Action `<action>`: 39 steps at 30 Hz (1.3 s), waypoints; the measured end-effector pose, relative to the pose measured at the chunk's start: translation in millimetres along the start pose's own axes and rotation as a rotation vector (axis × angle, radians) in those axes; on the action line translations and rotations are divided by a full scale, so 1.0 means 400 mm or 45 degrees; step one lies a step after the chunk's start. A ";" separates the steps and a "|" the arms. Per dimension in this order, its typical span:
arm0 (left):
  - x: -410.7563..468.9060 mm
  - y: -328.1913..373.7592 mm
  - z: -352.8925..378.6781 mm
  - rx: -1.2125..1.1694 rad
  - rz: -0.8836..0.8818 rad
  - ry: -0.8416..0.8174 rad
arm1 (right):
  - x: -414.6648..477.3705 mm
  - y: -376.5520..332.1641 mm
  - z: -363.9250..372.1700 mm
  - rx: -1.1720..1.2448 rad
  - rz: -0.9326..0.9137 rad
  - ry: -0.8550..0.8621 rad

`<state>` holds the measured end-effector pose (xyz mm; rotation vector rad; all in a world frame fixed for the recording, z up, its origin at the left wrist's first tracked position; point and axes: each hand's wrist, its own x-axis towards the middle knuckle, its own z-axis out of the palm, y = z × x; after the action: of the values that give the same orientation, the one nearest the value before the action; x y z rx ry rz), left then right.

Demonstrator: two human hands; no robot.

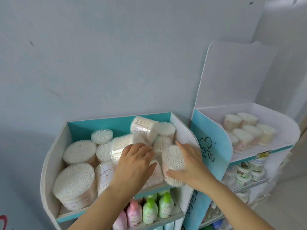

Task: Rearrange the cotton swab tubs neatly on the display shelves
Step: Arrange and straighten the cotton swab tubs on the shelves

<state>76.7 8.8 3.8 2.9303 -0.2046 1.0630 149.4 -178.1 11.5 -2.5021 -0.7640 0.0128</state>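
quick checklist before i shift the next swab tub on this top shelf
1. Right hand grip on the upright tub: ok, thumb and fingers wrap it.
2. Left hand grip: cannot tell, it lies over the tipped tubs.
3. All tubs upright: not ok, the back tub lies on its side atop others.
4. Free room on the top shelf: not ok, crowded.
5. Large tubs at left: ok, upright.

Top shelf (49, 163): right hand (189, 163) grips an upright tub (173, 158) at the front right corner. Left hand (134, 163) lies over tipped tubs (119, 145) mid-shelf, grip unclear. Large tubs (74, 181) stand upright at the left.
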 end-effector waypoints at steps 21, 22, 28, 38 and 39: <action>0.256 0.025 0.117 0.500 0.330 -0.820 | -0.069 0.080 -0.088 0.255 -0.085 0.270; 0.264 0.028 0.134 0.525 0.333 -0.844 | -0.071 0.082 -0.098 0.289 -0.075 0.278; 0.291 0.037 0.177 0.472 0.316 -0.830 | -0.057 0.089 -0.093 0.295 -0.084 0.280; 0.302 0.044 0.184 0.498 0.377 -0.958 | -0.009 0.115 -0.013 -0.231 -0.135 0.261; 0.304 0.047 0.179 0.523 0.387 -0.926 | -0.005 0.119 -0.007 -0.250 -0.129 0.281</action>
<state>212.5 -28.4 26.0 3.6154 -0.5001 -0.0326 172.7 -214.3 -9.5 -2.5868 -0.8316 -0.3846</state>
